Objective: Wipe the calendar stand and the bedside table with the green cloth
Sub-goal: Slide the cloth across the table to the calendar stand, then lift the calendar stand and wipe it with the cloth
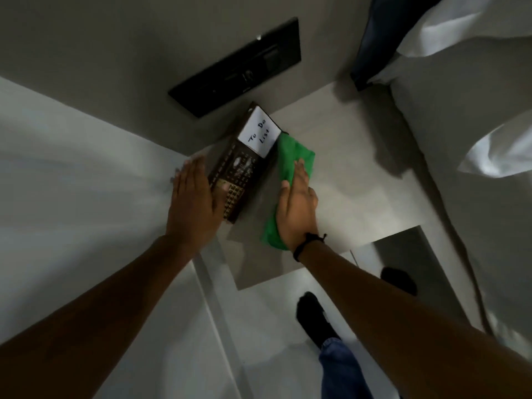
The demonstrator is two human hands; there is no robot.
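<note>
A dark brown calendar stand with a white "To Do List" note stands on the pale bedside table, close to the wall. My left hand lies flat against the stand's left side, fingers straight and together. The green cloth is spread on the tabletop just right of the stand. My right hand presses flat on the cloth, which sticks out beyond the fingertips and under the wrist. A black band circles that wrist.
A black switch panel is set in the wall behind the table. A bed with white linen borders the table on the right. My feet in dark socks stand on the light floor below.
</note>
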